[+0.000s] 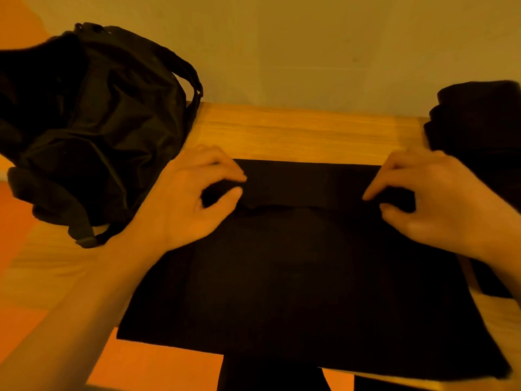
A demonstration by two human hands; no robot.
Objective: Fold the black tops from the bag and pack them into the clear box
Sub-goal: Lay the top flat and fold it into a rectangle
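black top [296, 277]: spread flat just right of bag, far edge folded back over itself | bag [93, 131]: black, crumpled, slumped

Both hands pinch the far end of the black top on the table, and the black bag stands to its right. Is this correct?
Not quite. The head view shows the black bag to the left of the black top, not its right. The rest holds: the left hand and right hand both pinch its far end on the table.

a simple indoor room: wooden table [296, 131] against plain wall [310, 52].
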